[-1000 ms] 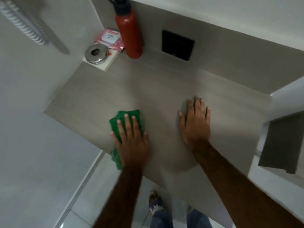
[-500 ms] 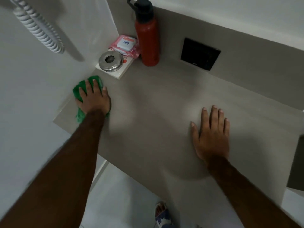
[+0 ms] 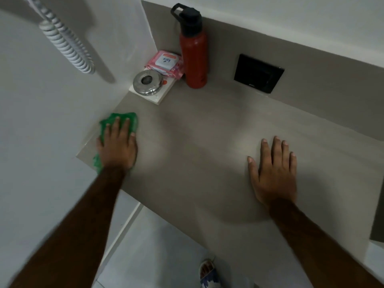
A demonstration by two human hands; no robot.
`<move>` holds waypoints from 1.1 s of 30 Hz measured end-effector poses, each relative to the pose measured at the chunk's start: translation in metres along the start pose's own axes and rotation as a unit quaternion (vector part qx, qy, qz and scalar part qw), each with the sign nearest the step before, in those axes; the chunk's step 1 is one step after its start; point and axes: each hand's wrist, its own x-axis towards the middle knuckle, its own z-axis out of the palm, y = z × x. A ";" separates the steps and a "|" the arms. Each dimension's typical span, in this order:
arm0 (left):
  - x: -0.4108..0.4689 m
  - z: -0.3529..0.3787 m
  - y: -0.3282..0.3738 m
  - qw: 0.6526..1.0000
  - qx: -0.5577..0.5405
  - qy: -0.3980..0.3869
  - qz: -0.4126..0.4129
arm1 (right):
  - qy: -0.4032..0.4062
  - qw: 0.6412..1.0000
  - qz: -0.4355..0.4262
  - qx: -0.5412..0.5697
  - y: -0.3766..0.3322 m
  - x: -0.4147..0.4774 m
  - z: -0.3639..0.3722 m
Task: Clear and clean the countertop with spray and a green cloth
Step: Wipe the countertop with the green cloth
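Now the left hand (image 3: 117, 146) is pressing flat, fingers spread, on the green cloth (image 3: 122, 119) at the left edge of the counter (image 3: 197, 146), in the middle left of the frame. The cloth is lying bunched under the palm, and parts of it are showing beyond the fingertips and beside the wrist. The right hand (image 3: 273, 170) is resting open on the bare counter at the right of the frame, palm down, fingers a little apart, holding nothing; it seems to be only supporting the body.

As a judgement, the task is in the wiping step and is well along. The wide middle part of the counter is carrying no objects. No spray bottle is showing in this view, so the spraying is probably done, but I cannot tell for sure, and I also cannot tell whether the surface is wet.

What is left is the corner in the upper middle of the frame. There a red bottle (image 3: 194, 53) with a black cap is standing upright against the back wall, a pink wipes packet (image 3: 165, 63) is lying just beside it, and a round steel lid (image 3: 148, 81) is sitting on a white tile (image 3: 164, 93). The strip under these things is probably not wiped yet.
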 end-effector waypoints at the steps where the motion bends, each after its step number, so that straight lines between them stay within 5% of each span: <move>1: 0.011 0.000 -0.001 0.999 -0.010 0.003 -0.039 | 0.001 1.000 0.000 -0.002 0.001 0.000 0.002; 10: 0.030 -0.001 0.030 0.999 -0.014 -0.019 -0.032 | 0.010 1.000 -0.002 0.013 0.002 -0.002 0.009; 19: -0.177 0.050 0.224 0.990 -0.036 -0.026 0.137 | -0.037 0.992 -0.021 0.116 0.010 0.000 -0.002; 22: -0.250 0.054 0.258 0.977 -0.044 -0.064 0.198 | -0.085 0.924 0.028 0.373 0.029 -0.002 -0.014; 25: -0.292 0.051 0.261 0.968 -0.054 -0.107 0.219 | -0.123 0.716 0.173 0.665 0.042 -0.010 -0.036; 26: -0.293 0.048 0.260 0.968 -0.059 -0.106 0.218 | -0.129 0.697 0.188 0.680 0.045 -0.012 -0.044; 33: -0.220 -0.004 0.254 0.964 -0.069 -0.161 0.200 | -0.106 0.720 0.214 0.652 0.067 -0.035 -0.066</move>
